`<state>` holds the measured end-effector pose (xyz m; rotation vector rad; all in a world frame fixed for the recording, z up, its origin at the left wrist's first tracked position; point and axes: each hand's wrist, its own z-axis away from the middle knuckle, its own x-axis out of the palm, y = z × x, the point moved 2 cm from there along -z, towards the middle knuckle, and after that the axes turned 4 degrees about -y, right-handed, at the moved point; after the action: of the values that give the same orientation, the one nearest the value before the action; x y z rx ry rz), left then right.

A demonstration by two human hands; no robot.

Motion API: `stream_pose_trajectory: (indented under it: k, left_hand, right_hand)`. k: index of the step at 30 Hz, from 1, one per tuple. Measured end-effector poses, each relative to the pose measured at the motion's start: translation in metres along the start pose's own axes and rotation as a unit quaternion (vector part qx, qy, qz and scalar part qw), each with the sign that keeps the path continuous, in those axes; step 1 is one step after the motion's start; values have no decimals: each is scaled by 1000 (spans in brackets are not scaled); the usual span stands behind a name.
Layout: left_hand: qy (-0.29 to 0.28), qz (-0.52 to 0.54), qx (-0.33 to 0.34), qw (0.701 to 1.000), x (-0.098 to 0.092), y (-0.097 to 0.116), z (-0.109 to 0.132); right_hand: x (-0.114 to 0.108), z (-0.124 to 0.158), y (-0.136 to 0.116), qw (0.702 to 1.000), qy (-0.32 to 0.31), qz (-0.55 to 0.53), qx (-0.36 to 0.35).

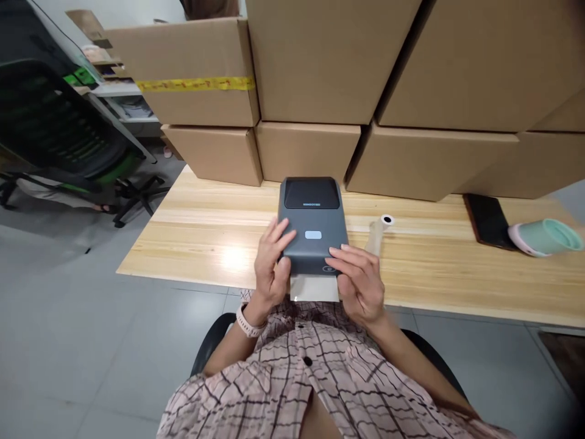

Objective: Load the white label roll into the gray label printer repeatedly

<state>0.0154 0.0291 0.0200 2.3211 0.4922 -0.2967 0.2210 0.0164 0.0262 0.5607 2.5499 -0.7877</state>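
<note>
A dark grey label printer (pixel 314 222) lies on the wooden table in front of me, with a small light panel on its lid. White label paper (pixel 315 288) hangs out of its front, over the table edge. My left hand (pixel 272 265) grips the printer's left side, fingertips on the top edge and thumb near the front corner. My right hand (pixel 363 283) holds the front right corner, with fingers on the lid and thumb below beside the paper. A small paper roll (pixel 387 220) with a loose translucent strip rests right of the printer.
Stacked cardboard boxes (pixel 308 152) line the back of the wooden table (pixel 196 225). At the right are a dark phone (pixel 489 221) and a green cup (pixel 546 236) on its side. A black office chair (pixel 59 134) stands at the left, beyond the table.
</note>
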Motion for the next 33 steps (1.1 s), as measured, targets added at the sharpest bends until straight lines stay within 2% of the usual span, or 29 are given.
stream_pose_trajectory:
  k: [2,8,11,14,15,18,19,20,21,22,24,26,28,30,33]
  left_hand:
    - [-20,-7,16,1000,5,-5,1]
    - [5,-15,45,999,13,-17,6]
    - [31,4,30,999,16,-15,5]
    - [32,24,-24,999,14,-11,10]
    - [54,23,-45,997,12,-8,15]
    - [197,3,-107,975,-1,2,37]
    - [219,3,-141,966,-4,6,45]
    - [203,14,-189,961,-6,10,52]
    - [153,42,-251,955,-6,13,56]
    - [79,82,-318,941,-4,16,59]
    - [-71,184,-430,881,0,22,60]
    - [-152,270,-487,817,1,29,55]
    - [-180,306,-496,793,-1,32,49]
    - [-187,291,-472,811,-4,34,45]
    - [-161,205,-375,889,-11,35,45]
  right_hand:
    - [4,0,-2,999,27,-3,30]
    - [13,-5,7,997,71,-22,22]
    - [20,-3,10,994,104,-22,32]
    - [24,-3,8,992,116,-21,48]
    - [24,-4,8,992,117,-22,51]
    - [23,-4,8,991,121,-28,52]
    - [22,-3,8,991,122,-29,53]
    - [23,-3,8,990,124,-29,53]
    - [23,-2,9,990,126,-30,53]
    - [24,-2,9,990,128,-30,54]
    - [25,-2,8,989,134,-33,55]
    - [24,-3,7,989,136,-36,52]
    - [21,-6,5,990,127,-37,42]
    - [15,-10,3,994,96,-33,31]
    - [7,-18,-1,1000,4,-9,17]
